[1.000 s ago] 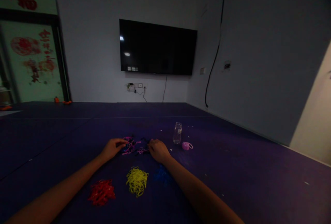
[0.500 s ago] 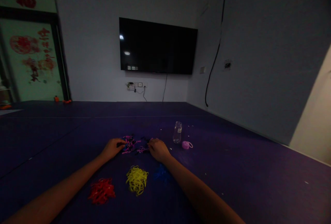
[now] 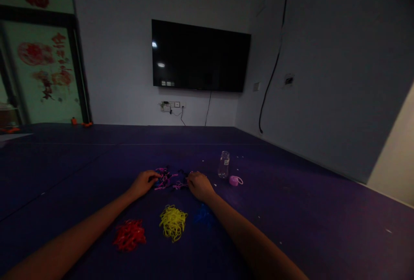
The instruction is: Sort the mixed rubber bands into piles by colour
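Observation:
A loose, mixed heap of pink, black and blue rubber bands (image 3: 166, 179) lies on the dark purple surface between my hands. At its left edge, my left hand (image 3: 144, 183) has thumb and forefinger bent together on some bands. My right hand (image 3: 200, 186) is curled at the right edge, fingertips down on dark and pink bands and partly hiding them. Closer to me lie separate piles: red rubber bands (image 3: 130, 235), yellow rubber bands (image 3: 173, 222) and blue rubber bands (image 3: 203, 214), the blue ones beside my right forearm.
A clear bottle (image 3: 224, 166) stands uncapped to the right of my right hand, with its pink looped cap (image 3: 235, 180) beside it. Small white scraps are scattered on the purple surface (image 3: 310, 228). A television (image 3: 200, 56) hangs on the far wall, and a cable (image 3: 270, 77) dangles at right.
The whole view has shifted slightly, so everything appears a little further right and higher. Both hands stay at the mixed heap, with only slight finger movement.

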`<state>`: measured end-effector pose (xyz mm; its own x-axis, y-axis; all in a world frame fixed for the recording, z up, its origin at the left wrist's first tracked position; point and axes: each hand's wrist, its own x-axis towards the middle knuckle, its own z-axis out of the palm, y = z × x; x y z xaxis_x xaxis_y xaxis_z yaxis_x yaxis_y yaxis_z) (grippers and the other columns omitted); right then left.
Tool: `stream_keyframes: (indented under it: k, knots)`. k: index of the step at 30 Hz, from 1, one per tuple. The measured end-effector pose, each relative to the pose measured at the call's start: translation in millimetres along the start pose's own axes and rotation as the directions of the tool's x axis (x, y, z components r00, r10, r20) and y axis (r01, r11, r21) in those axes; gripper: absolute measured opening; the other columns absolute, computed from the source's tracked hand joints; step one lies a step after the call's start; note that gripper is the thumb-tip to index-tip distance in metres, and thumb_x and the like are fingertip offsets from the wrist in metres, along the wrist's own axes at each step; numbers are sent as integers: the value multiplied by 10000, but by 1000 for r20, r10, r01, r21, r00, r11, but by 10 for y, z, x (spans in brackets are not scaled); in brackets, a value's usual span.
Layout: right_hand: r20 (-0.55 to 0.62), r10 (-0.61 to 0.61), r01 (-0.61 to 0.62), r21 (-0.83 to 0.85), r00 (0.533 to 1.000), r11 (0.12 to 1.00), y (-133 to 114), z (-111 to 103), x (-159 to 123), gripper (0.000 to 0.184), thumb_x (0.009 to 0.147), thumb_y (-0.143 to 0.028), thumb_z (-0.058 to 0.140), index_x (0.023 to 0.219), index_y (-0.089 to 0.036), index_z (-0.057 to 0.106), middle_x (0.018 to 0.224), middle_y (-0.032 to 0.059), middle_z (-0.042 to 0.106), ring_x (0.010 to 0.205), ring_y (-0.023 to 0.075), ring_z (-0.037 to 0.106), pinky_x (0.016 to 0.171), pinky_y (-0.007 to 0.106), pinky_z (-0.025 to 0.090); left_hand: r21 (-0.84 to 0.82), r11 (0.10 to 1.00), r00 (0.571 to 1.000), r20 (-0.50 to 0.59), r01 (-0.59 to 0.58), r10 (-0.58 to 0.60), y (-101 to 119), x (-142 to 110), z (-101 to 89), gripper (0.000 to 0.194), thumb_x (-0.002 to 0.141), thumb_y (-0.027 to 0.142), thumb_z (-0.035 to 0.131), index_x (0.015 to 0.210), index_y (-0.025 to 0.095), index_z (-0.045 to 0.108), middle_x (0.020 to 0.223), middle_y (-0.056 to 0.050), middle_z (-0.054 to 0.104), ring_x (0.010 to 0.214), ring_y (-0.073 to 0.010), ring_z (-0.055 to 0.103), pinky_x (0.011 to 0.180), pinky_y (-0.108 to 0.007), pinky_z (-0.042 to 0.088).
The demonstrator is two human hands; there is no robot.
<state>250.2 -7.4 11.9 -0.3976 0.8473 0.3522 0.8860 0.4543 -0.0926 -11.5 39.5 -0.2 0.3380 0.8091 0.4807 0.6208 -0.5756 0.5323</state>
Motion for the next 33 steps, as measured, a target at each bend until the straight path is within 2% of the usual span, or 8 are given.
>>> stream_keyframes:
  k: [12,17,23,28,33]
  knots:
    - [-3,-14,14,-3,1000,1000,-2,5,-1,271,891,-168,395,966,-160,656,999,93,658,959,189,581,834,266,375,-47,998,998,47,39,-37,84,-8,-27,239,729,270,551,857,176,730,881,-63,733,815,-217,657,744,-291,476]
    - [-10,-20,20,11,1000,1000,24,40,8,300,897,-165,379,1009,-159,657,1010,92,662,963,181,588,896,276,354,-68,993,992,91,94,-87,99,-2,-62,252,714,291,570,864,166,729,823,-53,727,744,-203,642,683,-273,466]
    - [-6,-20,20,4,1000,1000,15,33,6,306,901,-174,371,1005,-157,658,1006,92,663,954,190,587,882,282,362,-130,984,983,155,120,-99,82,-32,-94,313,673,266,626,957,166,712,821,-47,718,768,-203,637,680,-269,466]
    - [5,-5,5,16,1000,1000,-3,12,3,316,903,-177,369,1042,-155,652,1020,97,655,998,192,566,871,278,362,-70,990,984,140,120,-110,72,-36,-98,314,686,247,616,976,177,712,847,-53,720,790,-208,639,707,-283,470]
    - [0,-15,15,9,1000,1000,-5,6,-1,311,899,-171,375,1048,-153,648,1018,97,655,984,196,571,855,276,368,-16,998,994,92,57,-55,64,-40,-69,262,729,256,584,946,194,718,890,-53,725,811,-212,643,743,-306,478]
